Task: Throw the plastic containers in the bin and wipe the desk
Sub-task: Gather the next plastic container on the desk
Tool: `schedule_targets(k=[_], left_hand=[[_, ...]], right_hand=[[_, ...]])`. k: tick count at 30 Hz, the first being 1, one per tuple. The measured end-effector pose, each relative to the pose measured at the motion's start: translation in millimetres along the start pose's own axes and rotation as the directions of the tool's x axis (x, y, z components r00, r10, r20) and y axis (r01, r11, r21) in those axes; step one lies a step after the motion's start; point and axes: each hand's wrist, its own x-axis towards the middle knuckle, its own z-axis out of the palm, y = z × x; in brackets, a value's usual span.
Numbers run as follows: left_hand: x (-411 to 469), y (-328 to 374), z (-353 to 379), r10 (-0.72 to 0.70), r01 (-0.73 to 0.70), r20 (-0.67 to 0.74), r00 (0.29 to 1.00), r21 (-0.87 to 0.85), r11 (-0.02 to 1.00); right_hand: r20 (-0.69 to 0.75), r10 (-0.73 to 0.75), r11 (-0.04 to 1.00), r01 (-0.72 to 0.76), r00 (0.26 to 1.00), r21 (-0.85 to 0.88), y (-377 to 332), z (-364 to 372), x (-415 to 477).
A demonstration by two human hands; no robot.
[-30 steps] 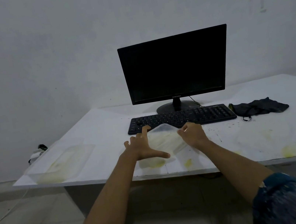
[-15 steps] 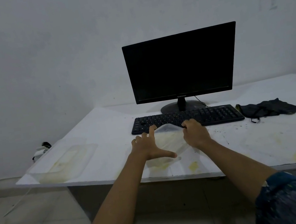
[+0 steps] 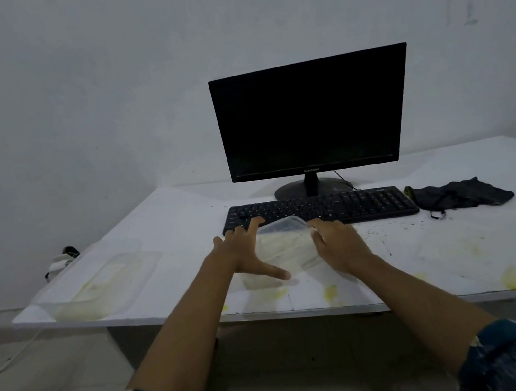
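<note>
Container (image 3: 283,245), clear plastic smeared yellow, lies on the desk (image 3: 170,229) just in front of the keyboard (image 3: 336,208). Its long axis runs from the person toward the keyboard, and its far rim is tipped up by the keyboard's front edge. It sits between the hands. The left hand (image 3: 242,253) is against its left side, fingers spread straight and thumb stretched along its near end. The right hand (image 3: 339,245) is at its right side, fingers loosely bent; whether they grip, I cannot tell. Half a second ago that hand was bunched at the far rim; now it lies looser. A second container (image 3: 95,288) lies well left of the keyboard.
</note>
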Motion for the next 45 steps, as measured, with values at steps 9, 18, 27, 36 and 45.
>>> schedule_targets(k=[9, 18, 27, 36, 45], left_hand=[[0, 0, 2, -0.075, 0.073, -0.052, 0.996, -0.033, 0.997], [4, 0, 15, -0.095, 0.092, -0.05, 0.994, -0.059, 0.994], [3, 4, 16, -0.077, 0.073, -0.049, 0.996, -0.076, 0.994], [5, -6, 14, 0.002, -0.002, -0.002, 1.0, -0.212, 0.977], [12, -13, 2, 0.021, -0.017, 0.075, 0.997, -0.044, 0.999]], right_hand=[[-0.053, 0.135, 0.986, -0.129, 0.989, 0.104, -5, 3, 21], [-0.032, 0.159, 0.987, -0.159, 0.987, 0.006, -13, 2, 28], [0.19, -0.098, 0.995, 0.099, 0.977, 0.002, -27, 9, 38], [0.382, -0.13, 0.925, 0.251, 0.915, -0.286, -34, 16, 47], [0.339, -0.123, 0.98, 0.168, 0.933, -0.106, -28, 11, 32]])
